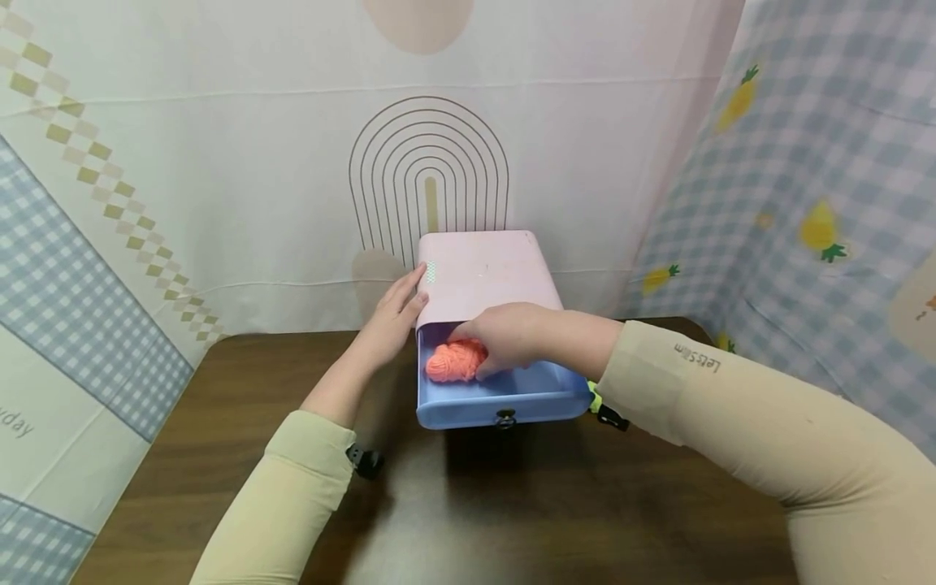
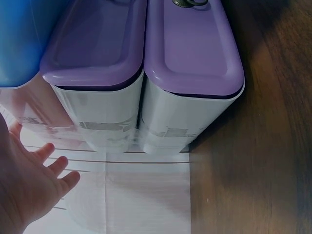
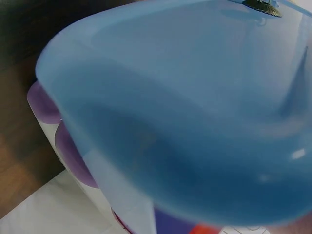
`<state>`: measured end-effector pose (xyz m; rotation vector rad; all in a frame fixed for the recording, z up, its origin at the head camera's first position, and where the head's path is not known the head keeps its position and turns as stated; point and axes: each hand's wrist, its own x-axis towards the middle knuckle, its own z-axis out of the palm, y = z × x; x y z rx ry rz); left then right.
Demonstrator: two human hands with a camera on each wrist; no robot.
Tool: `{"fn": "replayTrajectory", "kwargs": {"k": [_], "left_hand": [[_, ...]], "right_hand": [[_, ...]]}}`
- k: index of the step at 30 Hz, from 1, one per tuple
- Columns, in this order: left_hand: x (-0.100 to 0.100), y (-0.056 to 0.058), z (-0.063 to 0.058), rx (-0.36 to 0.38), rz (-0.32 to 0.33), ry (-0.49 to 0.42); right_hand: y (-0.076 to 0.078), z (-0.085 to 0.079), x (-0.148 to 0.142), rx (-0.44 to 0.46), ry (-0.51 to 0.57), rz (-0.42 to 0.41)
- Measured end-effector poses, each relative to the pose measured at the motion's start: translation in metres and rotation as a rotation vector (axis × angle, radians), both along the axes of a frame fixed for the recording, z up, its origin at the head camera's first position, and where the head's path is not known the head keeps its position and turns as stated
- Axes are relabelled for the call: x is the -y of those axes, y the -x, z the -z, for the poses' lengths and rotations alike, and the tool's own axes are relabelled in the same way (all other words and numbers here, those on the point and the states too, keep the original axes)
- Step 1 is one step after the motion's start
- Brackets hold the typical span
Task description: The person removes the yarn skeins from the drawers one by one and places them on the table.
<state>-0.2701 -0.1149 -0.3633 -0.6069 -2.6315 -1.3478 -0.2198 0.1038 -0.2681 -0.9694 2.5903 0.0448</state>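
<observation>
A skein of coral-orange yarn (image 1: pixel 452 363) lies at the left of a pulled-out blue drawer (image 1: pixel 468 413). My right hand (image 1: pixel 512 333) reaches down into that drawer from the right and grips the yarn, its thumb and fingers around the skein's right part. Pink casing (image 1: pixel 483 276) covers the drawer's rear. Against the left side of this casing rests my left hand (image 1: pixel 387 325), fingers extended and fingertips at its upper edge. The left wrist view shows the left hand (image 2: pixel 34 180) with spread fingers beside the unit. In the right wrist view the blue drawer front (image 3: pixel 170 97) hides the right hand.
Two purple drawer fronts (image 2: pixel 195 48) sit below the blue drawer, flush with their white casings. A metal ring pull (image 1: pixel 505 419) hangs on the blue front. The unit stands on a dark wooden table (image 1: pixel 556 504), close to a patterned cloth (image 1: pixel 292 179) behind it.
</observation>
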Motion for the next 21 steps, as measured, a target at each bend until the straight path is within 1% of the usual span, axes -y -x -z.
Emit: {"fn": "replayTrajectory", "kwargs": {"k": [4, 7, 16, 21], "left_hand": [[0.0, 0.0, -0.001, 0.001, 0.001, -0.005], [0.0, 0.0, -0.001, -0.004, 0.005, -0.01], [-0.001, 0.001, 0.001, 0.01, 0.009, -0.012], [-0.002, 0.0, 0.001, 0.015, 0.008, -0.016]], "right_hand": [[0.002, 0.001, -0.001, -0.075, -0.009, -0.072], [0.001, -0.001, -0.001, -0.1, -0.008, -0.096], [-0.004, -0.02, -0.007, -0.144, 0.046, -0.107], [-0.005, -0.024, -0.012, -0.145, 0.081, -0.115]]}}
